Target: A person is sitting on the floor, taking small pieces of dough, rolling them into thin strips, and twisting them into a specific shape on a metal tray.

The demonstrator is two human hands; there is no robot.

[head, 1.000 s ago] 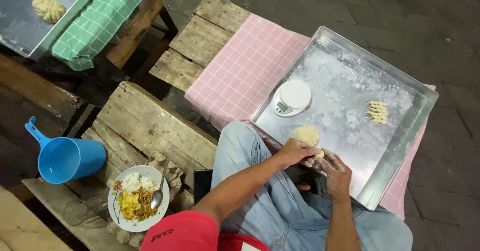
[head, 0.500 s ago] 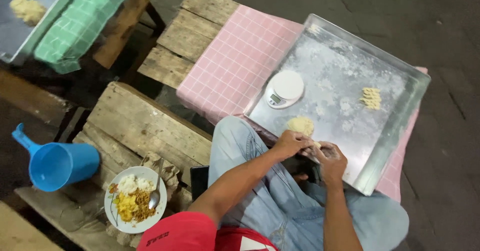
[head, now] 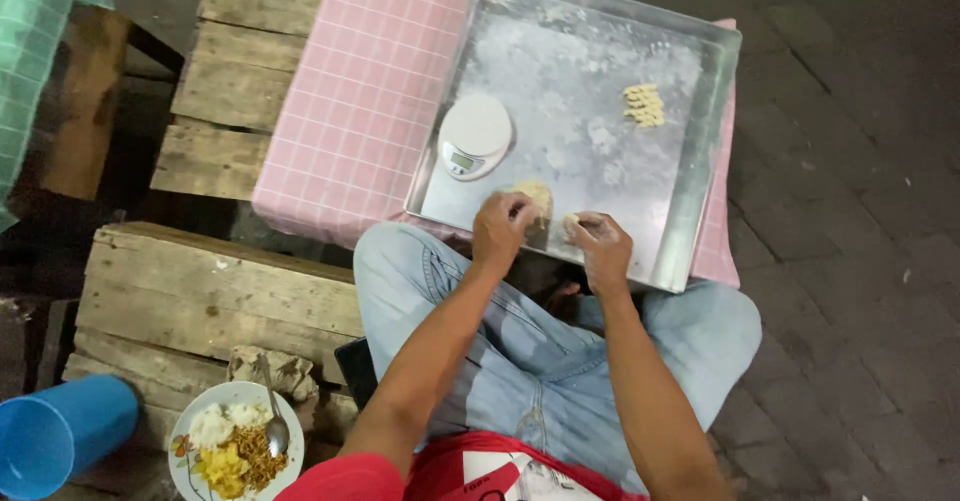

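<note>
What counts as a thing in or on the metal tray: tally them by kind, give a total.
Dough pieces: 3 — one under the left hand at, one at the right hand at, one shaped piece
Kitchen scale: 1
Total: 4, on the tray

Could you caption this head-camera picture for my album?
Seated person's left hand holds dough and right hand pinches a bit over a floured tray beside a scale.

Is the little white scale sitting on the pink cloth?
No, the round white scale sits inside the big metal tray, near its left side, and the tray lies on the pink checked cloth.
</note>
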